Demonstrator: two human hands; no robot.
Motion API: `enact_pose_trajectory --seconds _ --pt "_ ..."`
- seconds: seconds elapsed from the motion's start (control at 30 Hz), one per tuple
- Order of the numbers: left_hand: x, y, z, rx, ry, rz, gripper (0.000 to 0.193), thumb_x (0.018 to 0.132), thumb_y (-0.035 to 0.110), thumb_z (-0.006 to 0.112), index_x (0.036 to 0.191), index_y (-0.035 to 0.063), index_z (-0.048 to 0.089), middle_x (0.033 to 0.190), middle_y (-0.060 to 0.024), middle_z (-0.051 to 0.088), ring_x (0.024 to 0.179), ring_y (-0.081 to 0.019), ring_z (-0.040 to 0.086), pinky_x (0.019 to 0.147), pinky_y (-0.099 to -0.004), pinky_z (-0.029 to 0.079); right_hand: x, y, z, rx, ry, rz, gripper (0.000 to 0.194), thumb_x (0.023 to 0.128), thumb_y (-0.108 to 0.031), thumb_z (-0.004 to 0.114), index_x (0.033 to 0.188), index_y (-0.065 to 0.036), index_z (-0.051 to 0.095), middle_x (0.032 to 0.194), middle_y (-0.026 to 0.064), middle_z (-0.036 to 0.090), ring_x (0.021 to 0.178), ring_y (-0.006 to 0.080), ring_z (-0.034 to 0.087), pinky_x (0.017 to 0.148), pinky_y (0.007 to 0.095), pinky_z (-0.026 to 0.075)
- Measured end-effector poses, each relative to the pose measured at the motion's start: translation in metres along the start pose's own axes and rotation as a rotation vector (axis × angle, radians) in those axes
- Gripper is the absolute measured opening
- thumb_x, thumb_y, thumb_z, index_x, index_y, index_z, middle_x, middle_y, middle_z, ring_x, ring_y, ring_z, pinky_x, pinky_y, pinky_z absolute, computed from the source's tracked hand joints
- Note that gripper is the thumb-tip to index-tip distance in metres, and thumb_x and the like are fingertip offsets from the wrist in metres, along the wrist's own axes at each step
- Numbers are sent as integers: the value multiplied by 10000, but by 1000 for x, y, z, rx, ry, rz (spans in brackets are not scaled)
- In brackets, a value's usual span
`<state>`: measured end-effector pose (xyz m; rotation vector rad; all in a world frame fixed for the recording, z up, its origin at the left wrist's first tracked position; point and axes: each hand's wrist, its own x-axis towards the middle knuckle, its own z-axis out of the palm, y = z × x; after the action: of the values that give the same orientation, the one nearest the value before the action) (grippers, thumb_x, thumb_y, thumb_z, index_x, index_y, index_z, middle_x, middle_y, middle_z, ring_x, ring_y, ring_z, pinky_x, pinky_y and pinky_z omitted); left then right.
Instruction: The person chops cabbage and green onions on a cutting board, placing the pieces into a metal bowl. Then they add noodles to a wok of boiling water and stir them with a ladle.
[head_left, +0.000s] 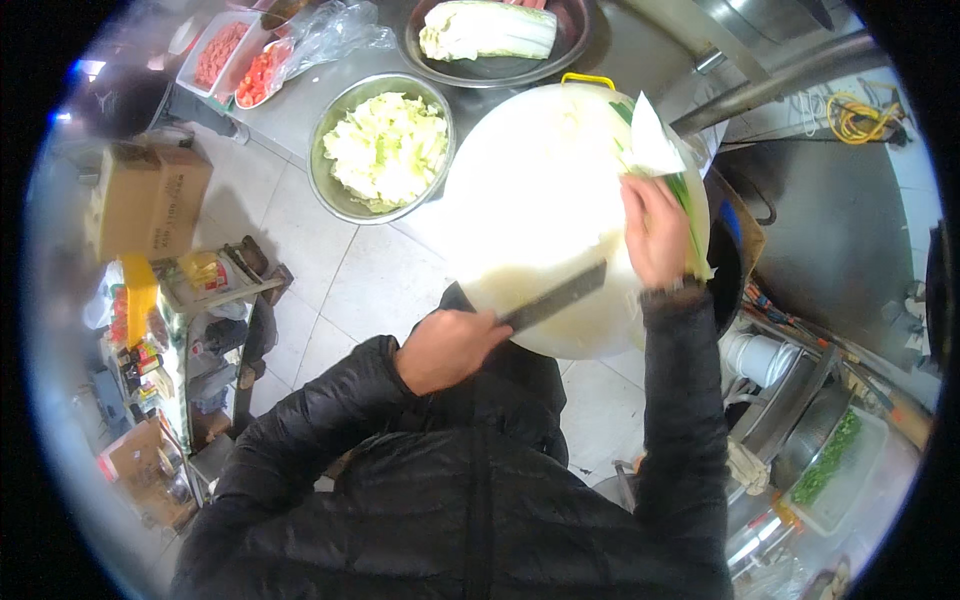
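My left hand (453, 351) is closed round the handle of a kitchen cleaver (559, 298), whose blade lies over the near part of a round white cutting board (517, 202). At the board's right side, my right hand (655, 229) has its fingers bent downward at a pale cabbage leaf piece (654, 142); whether it grips the leaf cannot be told. Long green onion leaves (684, 202) lie beside that hand. Glare hides detail on the board. Left of it stands a steel bowl (315, 176) of chopped napa cabbage (386, 150).
A metal basin (574, 64) behind the board holds a napa cabbage (491, 31). Minced meat (220, 54) and chopped red pieces (262, 75) stand in containers at back left, near a plastic bag (337, 34). A metal pipe (780, 75) runs right of the board.
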<state>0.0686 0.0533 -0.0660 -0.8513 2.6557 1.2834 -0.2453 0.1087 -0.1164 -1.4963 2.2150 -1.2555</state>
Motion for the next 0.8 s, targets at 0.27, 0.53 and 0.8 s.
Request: enact_pose_trajectory --seconds 0.27,0.53,0.8 --pt "2 -11 13 56 19 57 278 1023 282 672 893 51 589 714 -182 680 645 -417 675 591 -503 546 130 26 82 -333 -417 -183 182 892 -84 683 1061 -19 699 1077 192 685 1035 423 652 918 506 531" --pt "6 -17 7 13 -70 5 241 1056 285 596 1047 45 602 811 -198 712 690 -431 686 603 -530 540 71 -7 2 -208 -135 -164 126 992 -106 706 1090 -29 716 1006 157 690 887 322 702 775 406 562" --pt "16 -1 2 72 -33 -35 290 1071 283 600 910 43 573 749 -209 672 709 -451 655 639 -538 510 -124 -21 6 -274 -155 92 163 940 -13 702 1101 -36 693 953 179 702 858 409 690 731 458 552"
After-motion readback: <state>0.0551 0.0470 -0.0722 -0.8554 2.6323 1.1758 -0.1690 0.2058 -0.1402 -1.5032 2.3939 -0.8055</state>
